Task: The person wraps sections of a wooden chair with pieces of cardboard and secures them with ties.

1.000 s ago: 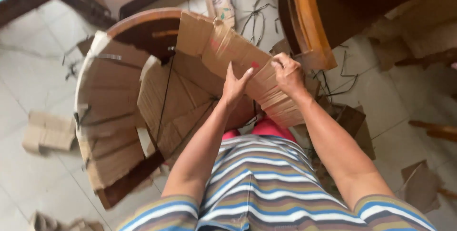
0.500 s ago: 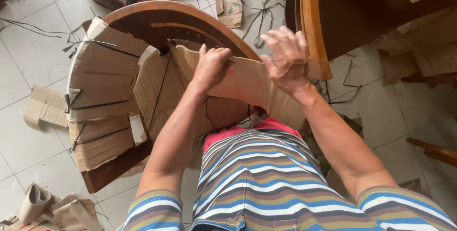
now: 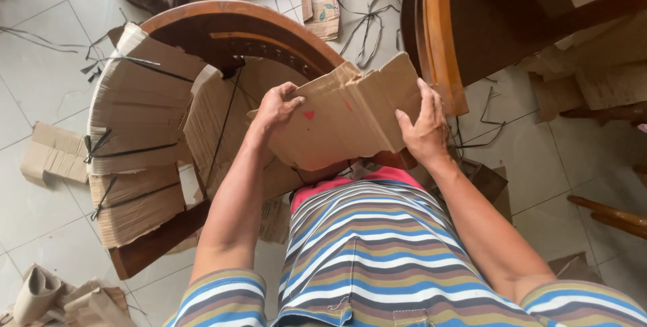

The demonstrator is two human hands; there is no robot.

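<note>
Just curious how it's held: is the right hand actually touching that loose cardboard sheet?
Touching. The head view shows the right hand gripping the cardboard sheet at its right edge, fingers over it.

Furniture workshop or packing area, by look of it. Pale tiled floor (image 3: 40,77) littered with cardboard scraps (image 3: 54,153) and cut black strapping (image 3: 367,20). Curved dark wooden furniture part (image 3: 229,20) half wrapped in strapped corrugated cardboard (image 3: 135,118). More varnished wooden furniture (image 3: 472,23) close by, loose cardboard sheets (image 3: 600,84) beside it.
</note>
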